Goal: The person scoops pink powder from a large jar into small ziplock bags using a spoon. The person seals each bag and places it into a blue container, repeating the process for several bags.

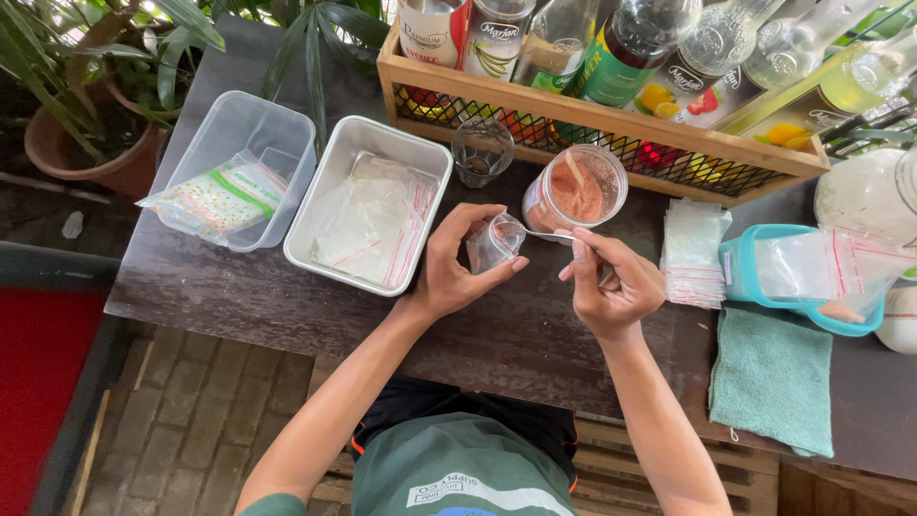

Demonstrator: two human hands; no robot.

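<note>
Bag (pixel 493 245) in left hand (pixel 457 266) (open) — upright

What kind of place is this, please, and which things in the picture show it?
Probably a small outdoor drink stall or home packing spot. A wooden crate holds syrup bottles, the left hand holds a small plastic bag beside a jar of reddish powder, and potted plants stand behind.

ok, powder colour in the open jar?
Reddish-pink powder in the clear jar, head view.

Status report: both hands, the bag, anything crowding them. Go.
Left hand holds small clear bag open. Right hand holds spoon, tip at bag mouth. Powder jar open just behind; empty glass close by.
</note>
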